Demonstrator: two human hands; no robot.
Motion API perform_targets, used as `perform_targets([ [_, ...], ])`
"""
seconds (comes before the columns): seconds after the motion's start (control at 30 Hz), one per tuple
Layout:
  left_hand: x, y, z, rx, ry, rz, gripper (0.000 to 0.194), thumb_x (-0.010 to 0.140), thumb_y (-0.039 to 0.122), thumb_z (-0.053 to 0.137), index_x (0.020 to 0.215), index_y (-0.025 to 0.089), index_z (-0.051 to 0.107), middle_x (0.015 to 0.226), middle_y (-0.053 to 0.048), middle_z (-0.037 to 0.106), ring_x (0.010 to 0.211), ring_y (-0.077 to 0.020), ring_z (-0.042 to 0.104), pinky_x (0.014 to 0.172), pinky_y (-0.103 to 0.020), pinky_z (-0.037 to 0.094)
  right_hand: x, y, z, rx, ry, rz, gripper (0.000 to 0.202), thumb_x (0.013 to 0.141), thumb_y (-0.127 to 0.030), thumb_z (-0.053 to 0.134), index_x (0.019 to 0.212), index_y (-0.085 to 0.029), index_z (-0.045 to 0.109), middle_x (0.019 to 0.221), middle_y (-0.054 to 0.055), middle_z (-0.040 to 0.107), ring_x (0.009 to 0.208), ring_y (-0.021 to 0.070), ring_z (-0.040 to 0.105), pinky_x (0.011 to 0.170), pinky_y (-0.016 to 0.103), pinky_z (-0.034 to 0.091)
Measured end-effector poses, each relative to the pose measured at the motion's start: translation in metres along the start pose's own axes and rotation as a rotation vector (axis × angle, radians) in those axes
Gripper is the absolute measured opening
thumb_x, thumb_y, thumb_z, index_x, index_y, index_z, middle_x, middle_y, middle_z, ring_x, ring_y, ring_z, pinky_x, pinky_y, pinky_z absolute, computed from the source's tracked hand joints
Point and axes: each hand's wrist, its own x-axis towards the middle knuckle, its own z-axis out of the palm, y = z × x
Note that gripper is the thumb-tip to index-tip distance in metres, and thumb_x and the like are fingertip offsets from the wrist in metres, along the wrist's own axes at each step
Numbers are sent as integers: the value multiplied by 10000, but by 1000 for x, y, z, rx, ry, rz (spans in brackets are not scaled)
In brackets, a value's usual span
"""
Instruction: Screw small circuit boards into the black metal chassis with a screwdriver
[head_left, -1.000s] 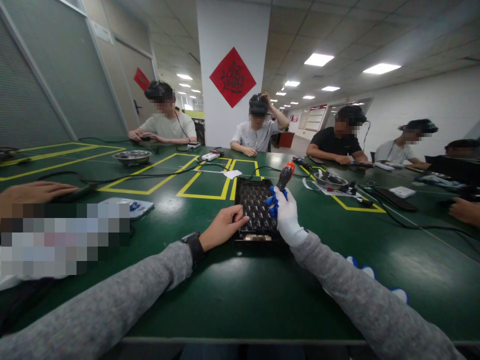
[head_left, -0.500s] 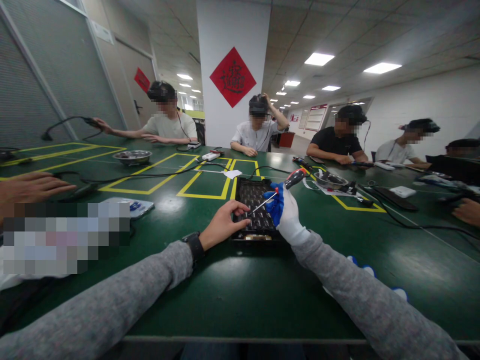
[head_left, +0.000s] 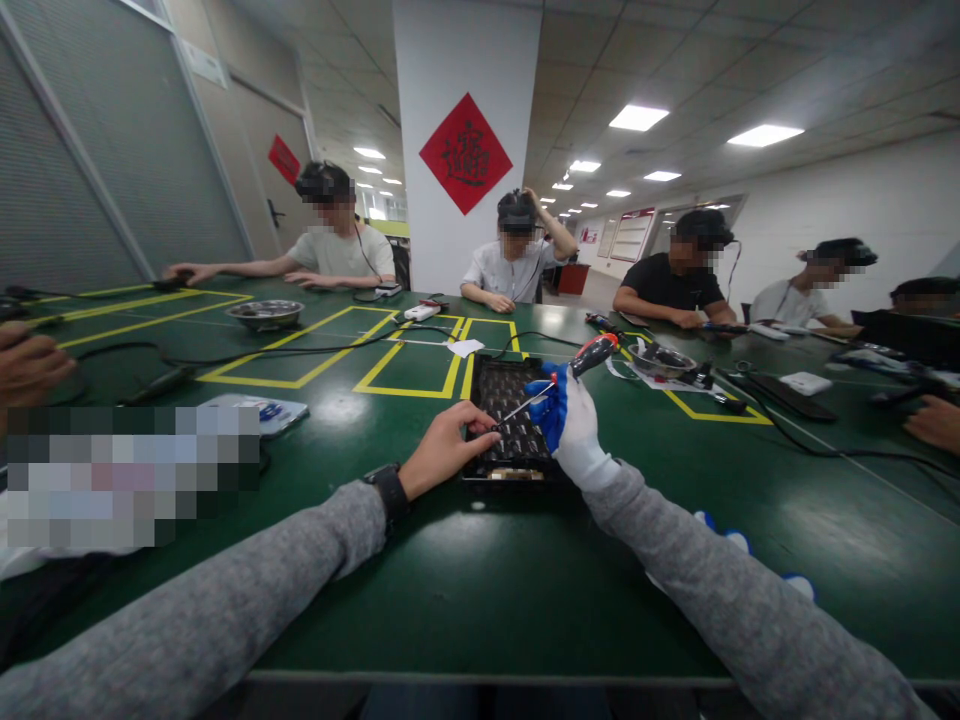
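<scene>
My right hand point(head_left: 574, 425), in a white and blue work glove, is closed on a screwdriver point(head_left: 596, 355) with a black and red handle. Its thin shaft slants down to the left, and the tip reaches the fingers of my left hand point(head_left: 450, 440). That bare hand has thumb and forefinger pinched together at the tip; whatever small thing sits between them is too small to name. Both hands are over a black tray-like casing point(head_left: 514, 385) with a patterned inside. A pale brownish part point(head_left: 514, 475) shows at its near edge.
Yellow tape point(head_left: 405, 390) marks boxes on the green table point(head_left: 465, 600). A metal bowl point(head_left: 266, 315) stands at the far left, another bowl point(head_left: 660, 360) at the right. A black cable point(head_left: 322, 350) crosses leftward. Blue-white gloves point(head_left: 739, 542) lie beside my right forearm. Several people sit around the table.
My left thumb and forefinger have closed together at the screwdriver tip. The screwdriver has hardly moved. At the left, a co-worker's hand has drawn back, and a farther person's hand has lowered a cable.
</scene>
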Motion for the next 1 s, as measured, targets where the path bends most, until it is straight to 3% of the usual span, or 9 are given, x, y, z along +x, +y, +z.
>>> perform_targets([
  [0.43, 0, 2, -1, -3, -8, -8, 207, 765, 353, 597, 780, 151, 640, 778, -28, 565, 736, -134, 520, 708, -276, 421, -1, -1, 0, 21, -60, 15, 416, 780, -497, 529, 1029, -165, 543, 649, 8, 655, 424, 76, 530, 391, 179, 423],
  [1.0, 0, 3, -2, 41, -40, 12, 256, 770, 408, 587, 809, 162, 651, 797, -36, 582, 767, -149, 530, 736, -288, 420, -4, 0, 0, -53, -69, -75, 420, 782, -506, 522, 1046, -181, 555, 646, -5, 636, 443, 76, 533, 401, 177, 414],
])
